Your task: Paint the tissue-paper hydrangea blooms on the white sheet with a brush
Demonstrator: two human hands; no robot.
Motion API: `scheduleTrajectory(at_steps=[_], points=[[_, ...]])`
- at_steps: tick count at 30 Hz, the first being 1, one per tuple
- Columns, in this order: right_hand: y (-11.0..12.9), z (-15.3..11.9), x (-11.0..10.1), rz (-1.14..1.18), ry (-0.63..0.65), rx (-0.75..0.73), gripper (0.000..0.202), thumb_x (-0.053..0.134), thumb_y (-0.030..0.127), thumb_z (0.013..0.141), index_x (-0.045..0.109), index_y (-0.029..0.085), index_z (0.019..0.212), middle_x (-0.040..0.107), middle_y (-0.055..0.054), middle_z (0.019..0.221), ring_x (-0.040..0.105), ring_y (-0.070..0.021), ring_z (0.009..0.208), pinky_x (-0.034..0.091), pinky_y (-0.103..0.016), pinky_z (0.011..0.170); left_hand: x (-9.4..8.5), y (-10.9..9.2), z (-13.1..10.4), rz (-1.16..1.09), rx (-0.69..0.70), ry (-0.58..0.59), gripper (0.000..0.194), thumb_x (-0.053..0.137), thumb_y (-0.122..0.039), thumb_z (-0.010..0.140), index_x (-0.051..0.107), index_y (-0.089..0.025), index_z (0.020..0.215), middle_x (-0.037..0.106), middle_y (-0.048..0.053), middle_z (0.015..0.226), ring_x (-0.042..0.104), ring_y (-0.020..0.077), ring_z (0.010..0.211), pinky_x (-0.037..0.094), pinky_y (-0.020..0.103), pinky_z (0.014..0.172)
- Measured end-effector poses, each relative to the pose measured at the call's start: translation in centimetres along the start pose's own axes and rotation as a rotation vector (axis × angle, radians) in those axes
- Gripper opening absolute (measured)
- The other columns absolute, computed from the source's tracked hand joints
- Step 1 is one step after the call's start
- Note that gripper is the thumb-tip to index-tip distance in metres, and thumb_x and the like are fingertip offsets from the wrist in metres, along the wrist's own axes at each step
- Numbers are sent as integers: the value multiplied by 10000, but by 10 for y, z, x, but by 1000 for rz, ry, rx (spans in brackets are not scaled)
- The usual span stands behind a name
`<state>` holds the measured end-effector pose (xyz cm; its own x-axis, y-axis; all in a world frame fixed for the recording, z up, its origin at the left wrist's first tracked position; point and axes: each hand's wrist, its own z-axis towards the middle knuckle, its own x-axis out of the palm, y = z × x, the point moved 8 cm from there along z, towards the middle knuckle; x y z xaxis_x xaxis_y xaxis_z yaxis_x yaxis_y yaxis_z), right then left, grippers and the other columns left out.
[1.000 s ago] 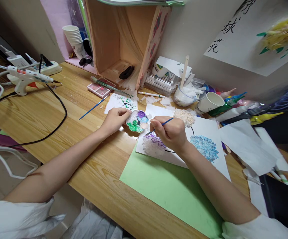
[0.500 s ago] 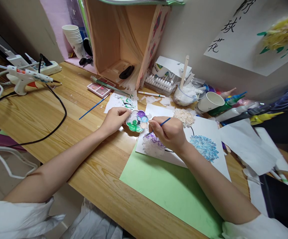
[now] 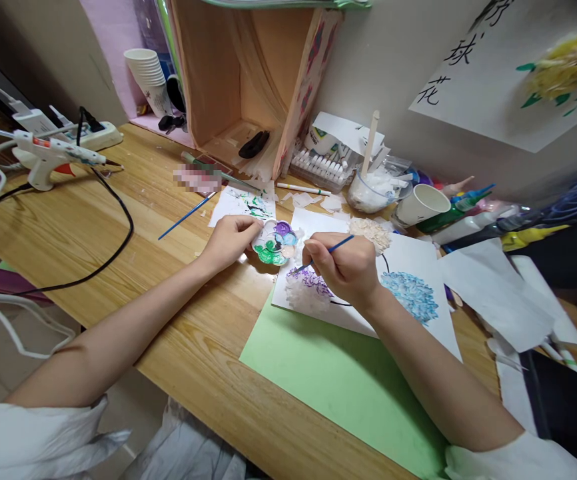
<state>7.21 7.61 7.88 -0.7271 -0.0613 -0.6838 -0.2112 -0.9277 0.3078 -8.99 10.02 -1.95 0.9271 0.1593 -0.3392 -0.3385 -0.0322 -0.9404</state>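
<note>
My left hand (image 3: 232, 241) pinches the left edge of a small flower-shaped palette (image 3: 274, 243) with purple, green, white and dark paint. A thin blue paintbrush (image 3: 339, 245) is gripped in my right hand (image 3: 343, 268), its tip resting at the upper left of a partly purple, partly white textured flower (image 3: 308, 293). That flower is on a white sheet (image 3: 408, 260), which also bears a blue flower (image 3: 409, 297) and a cream one (image 3: 370, 236). Under the sheet lies green paper (image 3: 328, 373).
A glue gun (image 3: 48, 157) with cables lies at the left. Another blue brush (image 3: 186, 217) rests beside a paint-marked paper (image 3: 243, 204). Behind the sheet stand a clear cup of scraps (image 3: 376, 192), a paper cup (image 3: 423, 204) and paint bottles (image 3: 468, 200). A dark tablet-like object (image 3: 563, 400) lies right.
My right hand has shifted slightly to the right with the brush, whose tip remains at the purple flower. My left hand and the palette have stayed in place.
</note>
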Motion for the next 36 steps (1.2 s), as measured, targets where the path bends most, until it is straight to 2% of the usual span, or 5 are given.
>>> scheduleTrajectory(at_steps=[4,10,15,31,36], points=[[0,1,1,-14,34,-2,500,312,317,986,514,165,554,483,13,447,444,-70,410,317,-220,452,0,0,0,-8,-1,0,308,538,-383,788,563,-157,581,472,-40,485,479,113,504,357,221,498],[-1,3,-10,48,-46,26,486,312,307,987,507,170,563,448,33,429,422,-61,393,319,-212,447,0,-2,-1,-15,-9,-2,317,542,-389,786,547,-161,566,464,-41,487,477,115,506,358,225,507],[0,4,-3,23,16,7,484,323,307,984,501,175,554,442,33,431,423,-62,391,303,-216,444,0,-4,-2,-17,1,2,322,541,-379,786,533,-162,548,471,-40,492,474,111,510,359,222,512],[3,3,-6,30,-21,-19,489,315,301,986,496,173,551,427,35,421,422,-62,390,299,-215,445,0,-3,-2,-9,-3,8,326,532,-383,794,519,-166,551,456,-41,487,470,113,511,353,226,513],[1,2,-1,9,20,0,499,310,323,985,496,172,547,460,23,434,436,-64,401,312,-212,447,0,-3,-1,-7,-2,-1,320,536,-384,786,524,-167,551,471,-37,492,474,115,510,354,226,510]])
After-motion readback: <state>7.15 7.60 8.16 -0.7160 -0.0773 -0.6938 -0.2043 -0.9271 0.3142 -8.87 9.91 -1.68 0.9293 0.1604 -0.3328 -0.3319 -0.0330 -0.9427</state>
